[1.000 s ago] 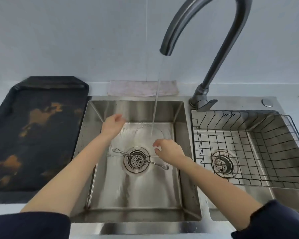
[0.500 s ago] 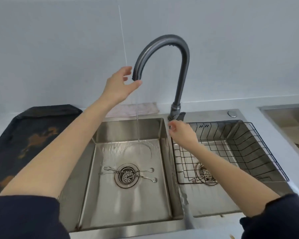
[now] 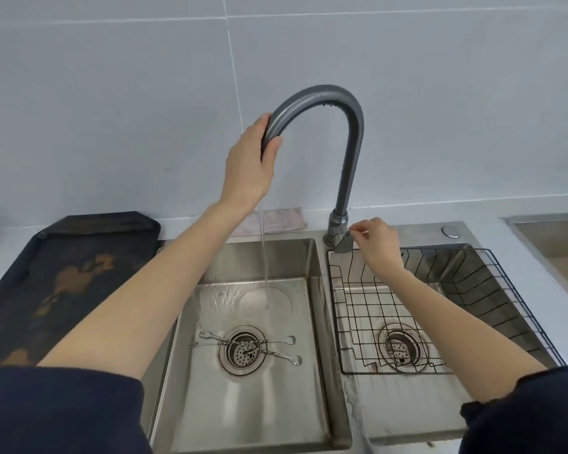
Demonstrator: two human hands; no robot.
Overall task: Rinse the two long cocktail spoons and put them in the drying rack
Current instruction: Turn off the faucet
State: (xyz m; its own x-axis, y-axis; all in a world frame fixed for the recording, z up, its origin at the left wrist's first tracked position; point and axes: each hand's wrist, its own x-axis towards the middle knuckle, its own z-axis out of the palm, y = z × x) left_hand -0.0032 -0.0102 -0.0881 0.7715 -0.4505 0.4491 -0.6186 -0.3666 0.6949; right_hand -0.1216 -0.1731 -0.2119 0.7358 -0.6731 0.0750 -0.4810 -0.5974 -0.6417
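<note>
The left hand (image 3: pixel 248 162) is up at the spout end of the grey gooseneck tap (image 3: pixel 348 126), fingers curled around the pipe and thumb pressed on its near side, so it is closed on the spout. A thin stream of water (image 3: pixel 263 257) runs down from under that hand into the left basin (image 3: pixel 243 404) and spreads in a ring on the steel floor behind the drain (image 3: pixel 242 350). The right hand (image 3: pixel 379 245) is at the foot of the tap, fingertips pinched onto the small lever (image 3: pixel 343 242) there, the rest of the hand loosely curled. The two long cocktail spoons (image 3: pixel 269 347) lie untouched on the floor of the left basin, crossed over the drain, forked ends to the left and small bowls to the right. The black wire drying rack (image 3: pixel 473 290) sits in the right basin, with nothing in it that I can see. A dark tray (image 3: pixel 63 273) with brownish patches rests on the table to the left of the sink, and a pale cloth (image 3: pixel 276 221) lies against the wall behind the left basin. Dark sleeves cover both upper arms.
</note>
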